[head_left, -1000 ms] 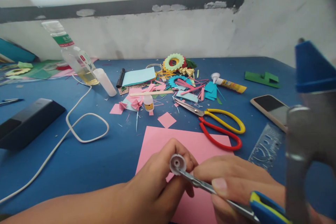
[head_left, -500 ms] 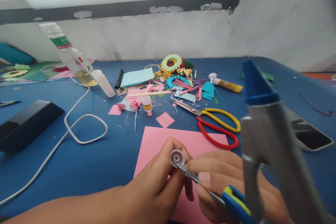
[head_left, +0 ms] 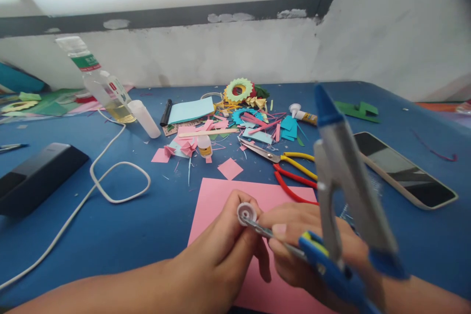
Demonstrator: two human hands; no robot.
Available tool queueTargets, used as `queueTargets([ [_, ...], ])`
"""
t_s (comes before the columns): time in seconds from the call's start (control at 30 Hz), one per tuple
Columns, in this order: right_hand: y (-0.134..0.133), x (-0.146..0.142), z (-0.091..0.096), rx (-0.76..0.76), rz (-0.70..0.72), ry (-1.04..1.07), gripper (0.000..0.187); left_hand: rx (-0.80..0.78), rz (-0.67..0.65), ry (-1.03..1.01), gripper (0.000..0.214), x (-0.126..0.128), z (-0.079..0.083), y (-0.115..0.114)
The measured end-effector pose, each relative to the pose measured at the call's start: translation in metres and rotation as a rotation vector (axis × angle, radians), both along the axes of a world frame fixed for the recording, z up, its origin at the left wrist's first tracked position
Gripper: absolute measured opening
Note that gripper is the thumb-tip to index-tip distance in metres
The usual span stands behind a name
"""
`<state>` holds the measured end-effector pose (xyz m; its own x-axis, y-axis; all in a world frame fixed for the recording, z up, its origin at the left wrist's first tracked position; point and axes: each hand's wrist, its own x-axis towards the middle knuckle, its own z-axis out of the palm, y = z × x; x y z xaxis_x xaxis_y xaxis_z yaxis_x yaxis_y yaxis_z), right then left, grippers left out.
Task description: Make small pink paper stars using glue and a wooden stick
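My left hand (head_left: 221, 250) is closed around a small round white cap (head_left: 246, 213), pinching it just above a pink paper sheet (head_left: 217, 196). My right hand (head_left: 294, 228) grips a blue, yellow and grey metal tool (head_left: 342, 191) that looks like opened scissors. Its thin blade (head_left: 263, 230) reaches into the white cap. The tool's other grey arm, tipped in blue, stands up close to the camera and hides part of my right hand.
Red and yellow scissors (head_left: 294, 167) lie beyond the pink sheet. A phone (head_left: 405, 169) rests at the right. A black box (head_left: 33, 176) and a white cable (head_left: 117, 176) are at the left. A bottle (head_left: 99, 83), a glue tube (head_left: 303, 115) and paper scraps (head_left: 239, 117) fill the back.
The tool's raised grey arm has swung from the far right towards the middle, uncovering the phone. Both hands stay at the white cap.
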<state>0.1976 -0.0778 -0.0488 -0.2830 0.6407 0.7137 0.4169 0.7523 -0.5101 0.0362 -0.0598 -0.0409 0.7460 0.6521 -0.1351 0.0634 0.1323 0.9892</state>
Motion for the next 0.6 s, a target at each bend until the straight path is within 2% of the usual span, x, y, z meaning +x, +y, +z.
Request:
queueTargets([
  [0.07, -0.002, 0.003, 0.002, -0.047, 0.01, -0.015, 0.013, 0.017, -0.009, 0.036, 0.015, 0.001, 0.002, 0.0],
  [0.13, -0.003, 0.004, 0.002, -0.098, -0.054, 0.018, 0.016, 0.02, -0.01, 0.047, 0.018, 0.003, 0.005, 0.0],
  [0.27, -0.001, 0.001, -0.005, -0.161, -0.11, 0.272, 0.012, 0.008, 0.005, 0.016, 0.016, 0.005, 0.004, 0.001],
  [0.47, 0.002, -0.005, -0.004, -0.283, 0.002, 0.504, 0.012, 0.053, 0.018, -0.028, 0.02, 0.002, -0.001, -0.001],
  [0.6, 0.005, -0.006, 0.001, -0.346, 0.013, 0.655, 0.015, 0.204, 0.0, 0.08, 0.023, -0.003, 0.0, 0.005],
])
